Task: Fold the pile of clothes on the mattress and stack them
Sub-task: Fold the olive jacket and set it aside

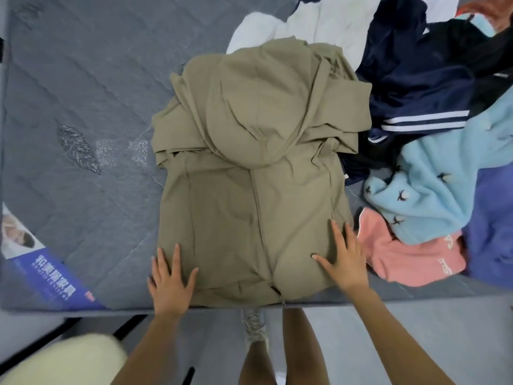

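While your hands lie on the jacket point(249, 168), neither grips anything: both are flat, fingers straight and spread. Your left hand point(170, 276) presses the jacket's near left corner, its outer fingers reaching over the edge onto the mattress point(83, 107). Your right hand point(342, 257) presses the near right edge, thumb pointing inward toward the zip point(259, 218).

The jacket, khaki, lies front up in the middle of the mattress, its hem at the near edge. Its sides are turned in to a roughly rectangular shape, and the hood point(249, 112) is laid down over the chest. The far part is bunched and creased.

Unfolded clothes form a pile point(433, 140) just to the right, touching the jacket: a white garment point(319, 20) farthest away, a navy one point(416, 87) with white stripes, a blue fleece point(444, 184), and a pink top point(410, 259) nearest your right hand.

A printed label point(41, 273) sits at the mattress's near left corner. Below the edge, a shoe point(254, 326) stands on the floor.
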Available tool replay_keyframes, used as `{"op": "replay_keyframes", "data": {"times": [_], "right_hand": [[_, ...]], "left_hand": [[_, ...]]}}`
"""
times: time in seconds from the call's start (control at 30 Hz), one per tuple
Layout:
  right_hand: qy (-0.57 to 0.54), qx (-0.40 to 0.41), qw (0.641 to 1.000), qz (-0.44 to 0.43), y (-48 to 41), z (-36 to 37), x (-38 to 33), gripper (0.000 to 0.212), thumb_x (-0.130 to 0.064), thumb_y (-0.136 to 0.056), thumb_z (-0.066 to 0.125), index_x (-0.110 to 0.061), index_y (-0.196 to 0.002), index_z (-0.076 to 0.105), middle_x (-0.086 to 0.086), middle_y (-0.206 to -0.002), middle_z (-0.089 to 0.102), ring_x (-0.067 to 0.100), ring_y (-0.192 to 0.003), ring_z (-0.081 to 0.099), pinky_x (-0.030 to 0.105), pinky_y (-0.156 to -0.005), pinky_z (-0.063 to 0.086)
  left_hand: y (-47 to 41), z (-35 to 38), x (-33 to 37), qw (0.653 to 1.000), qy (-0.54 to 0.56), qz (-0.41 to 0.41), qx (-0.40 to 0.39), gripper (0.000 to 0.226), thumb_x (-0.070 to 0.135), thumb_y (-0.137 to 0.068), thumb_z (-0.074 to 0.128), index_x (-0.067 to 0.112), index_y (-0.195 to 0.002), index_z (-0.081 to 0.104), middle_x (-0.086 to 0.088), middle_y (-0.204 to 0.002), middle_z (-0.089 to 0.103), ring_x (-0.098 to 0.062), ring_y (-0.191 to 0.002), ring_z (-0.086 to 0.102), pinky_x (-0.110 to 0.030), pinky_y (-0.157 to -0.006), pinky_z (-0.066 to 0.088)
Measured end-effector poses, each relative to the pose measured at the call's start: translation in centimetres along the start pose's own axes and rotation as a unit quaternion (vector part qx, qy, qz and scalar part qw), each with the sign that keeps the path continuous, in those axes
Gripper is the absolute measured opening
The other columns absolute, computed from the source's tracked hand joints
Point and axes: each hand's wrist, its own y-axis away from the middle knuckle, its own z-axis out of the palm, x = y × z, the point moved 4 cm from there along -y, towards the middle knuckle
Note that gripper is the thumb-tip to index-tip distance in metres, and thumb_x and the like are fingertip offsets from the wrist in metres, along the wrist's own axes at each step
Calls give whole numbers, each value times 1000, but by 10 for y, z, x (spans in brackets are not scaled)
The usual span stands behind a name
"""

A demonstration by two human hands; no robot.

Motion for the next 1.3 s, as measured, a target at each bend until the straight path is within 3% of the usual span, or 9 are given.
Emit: {"op": "replay_keyframes", "data": {"times": [0.23, 0.37, 0.5, 0.6, 0.77, 0.93, 1.07, 1.17, 1.3], "right_hand": [[-158, 72, 983, 57, 23, 8, -2, 98, -16, -77, 80, -21, -154, 18, 18, -157, 14, 34, -141, 26, 53, -111, 31], [-230, 89, 962, 116, 28, 16, -4, 84, -8, -75, 76, -13, -146, 31, 13, -145, 40, 32, -132, 41, 53, -109, 33], [-33, 14, 980, 196, 38, 20, 0, 45, -26, -82, 71, -6, -120, 56, 17, -119, 60, 35, -121, 45, 43, -101, 29], [46, -12, 982, 182, 49, 23, 5, 46, -31, -82, 70, -9, -121, 58, 14, -123, 58, 32, -125, 37, 42, -99, 26], [54, -16, 986, 160, 59, 22, 13, 41, -30, -82, 71, -6, -114, 62, 15, -119, 60, 33, -120, 42, 40, -94, 29], [-233, -39, 960, 150, 68, 22, -4, 26, -14, -87, 68, -2, -110, 63, 11, -101, 66, 31, -99, 60, 29, -76, 42], [-469, -24, 862, 191, 65, 9, -23, 19, -8, -90, 65, -8, -109, 61, 12, -111, 67, 24, -101, 62, 27, -83, 48], [-541, -5, 826, 158, 52, -11, -48, 23, -7, -90, 63, -2, -113, 63, 14, -112, 69, 25, -103, 65, 36, -93, 49], [-582, 37, 803, 121, 18, -42, -98, 15, -5, -90, 62, -2, -105, 63, 8, -94, 69, 10, -80, 67, 26, -77, 51]], "left_hand": [[10, 7, -18, 1000, -1, 15, 11, 70, 44, -95, 53, 28, -153, 18, -13, -162, 3, -33, -148, 4, -58, -114, 17], [12, 2, -9, 998, 58, 11, 29, 70, 36, -93, 58, 24, -153, 22, -13, -161, 4, -35, -145, 10, -58, -112, 20], [17, -1, -7, 976, 194, -25, 93, 78, 19, -86, 70, 10, -150, 27, -22, -153, 21, -38, -135, 26, -51, -110, 26], [20, 1, -23, 933, 315, -148, 91, 62, 12, -83, 72, -3, -136, 42, -24, -132, 48, -38, -122, 46, -45, -101, 39], [40, 10, -38, 929, 305, -207, 39, 34, 16, -85, 70, -4, -110, 58, -22, -105, 63, -39, -102, 57, -44, -86, 46], [64, -3, -14, 892, 418, -148, 93, 8, 9, -93, 59, 6, -100, 59, -6, -91, 59, -20, -86, 54, -36, -82, 47], [61, -31, 14, 840, 518, -88, 134, 9, 11, -99, 51, 20, -99, 52, 8, -89, 53, -4, -82, 52, -19, -81, 41], [41, -57, 36, 809, 569, -60, 136, 14, 17, -101, 47, 30, -102, 51, 5, -100, 58, -15, -96, 57, -37, -94, 49], [7, -96, 90, 806, 577, 6, 134, 15, 13, -101, 47, 14, -115, 52, 1, -104, 57, -18, -100, 56, -49, -101, 46]]}}
